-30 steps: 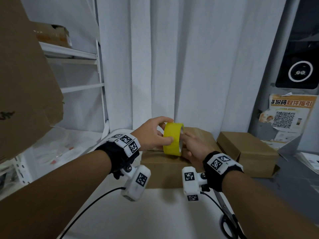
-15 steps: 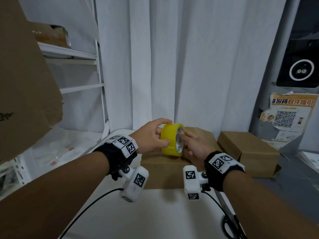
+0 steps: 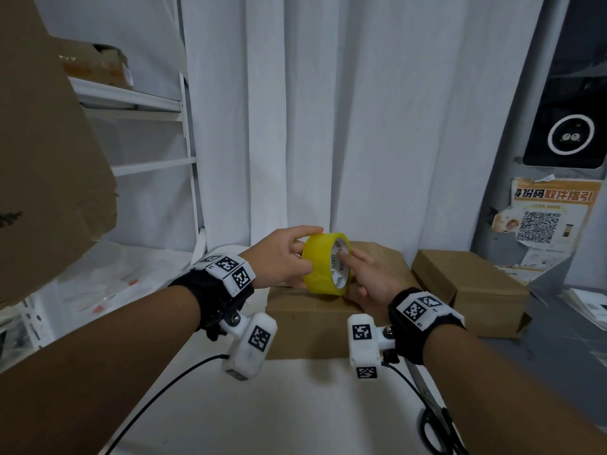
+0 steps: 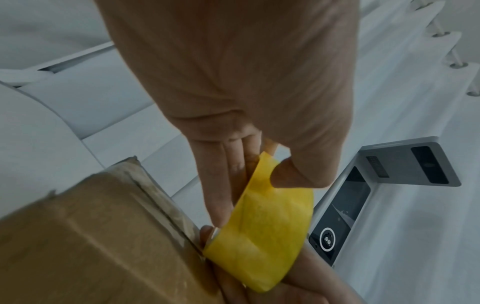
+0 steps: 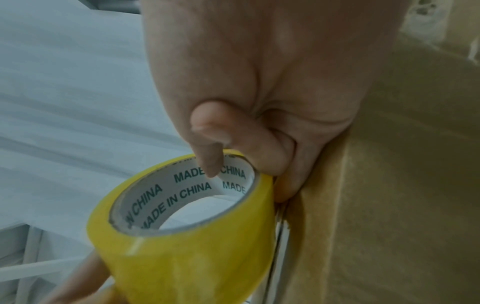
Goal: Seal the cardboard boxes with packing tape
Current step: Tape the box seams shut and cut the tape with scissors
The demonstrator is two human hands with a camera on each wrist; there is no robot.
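**Finding the tape end over the box**

Nearest, black-handled scissors (image 3: pixel 437 428) lie on the white worktop (image 3: pixel 295 405), in front of and to the right of the near cardboard box (image 3: pixel 308 323). Just above that box's top face, both hands hold the yellow packing tape roll (image 3: pixel 323 264). The left hand (image 3: pixel 279 257) has its grip curled round the roll's outer face, thumb and fingers pinching the yellow band. The right hand (image 3: pixel 371 277) grips the roll from the other side, one finger hooked into the printed white core, the rest curled behind.

The step in hand looks like freeing the loose end. To do it well, the right hand should keep the roll from turning while a left fingernail feels along the band for the edge, then peel straight so the tape does not split.

A second cardboard box (image 3: pixel 469 290) sits right of the near box. Behind both hangs a white curtain (image 3: pixel 328 126).
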